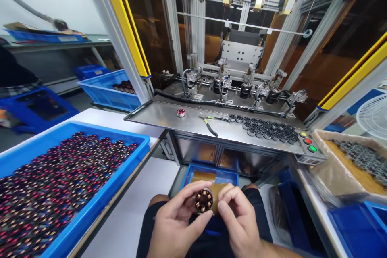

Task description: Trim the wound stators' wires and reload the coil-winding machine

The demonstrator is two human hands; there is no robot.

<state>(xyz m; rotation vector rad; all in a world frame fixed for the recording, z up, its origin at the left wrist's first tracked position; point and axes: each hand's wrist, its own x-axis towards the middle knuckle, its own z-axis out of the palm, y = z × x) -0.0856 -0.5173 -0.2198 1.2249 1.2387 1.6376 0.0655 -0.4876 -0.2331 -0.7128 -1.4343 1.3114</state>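
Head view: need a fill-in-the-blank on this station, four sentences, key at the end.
1. The left hand holds a round part with ____-coloured windings.
2. In the picture, the cluster of dark parts lies to the ____ of the pliers.
3. On the control box, the button between the yellow and green ones is ____.
4. The tray full of wound parts at picture left is coloured ____.

Missing words: copper; right; red; blue.

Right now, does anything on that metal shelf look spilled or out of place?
Nothing looks spilled. Slightly odd: one red-topped part sits alone toward the left of the shelf, while dark parts crowd together at the right. Between them, pliers lie with handles spread.
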